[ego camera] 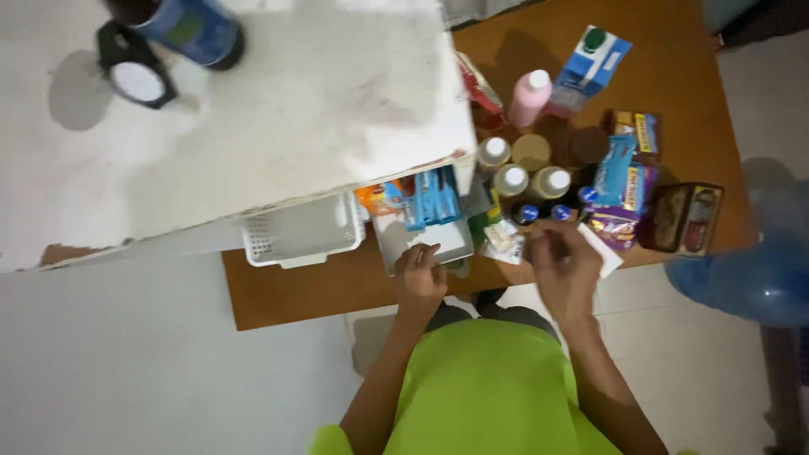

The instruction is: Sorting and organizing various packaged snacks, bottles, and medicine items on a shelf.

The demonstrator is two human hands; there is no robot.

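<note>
My left hand (419, 275) rests on the front edge of a small grey tray (424, 238) on the brown table (295, 291), fingers curled over the rim. Blue packets (434, 198) and an orange packet (379, 200) lie at the tray's far end. My right hand (563, 268) hovers at the table's front edge with its fingers closed; whether it holds something is blurred. It is just right of a small white-green packet (504, 240) and beside a white paper (605, 253).
A white slotted basket (299, 232) sits left of the tray, under a white shelf top (253, 109) carrying a blue can (195, 29) and a black lamp (135, 72). Bottles (529, 97), jars (531, 152), a blue carton (590, 67), snack packs (619, 173) and a brown box (684, 219) crowd the table's right. A blue fan (750, 270) stands at right.
</note>
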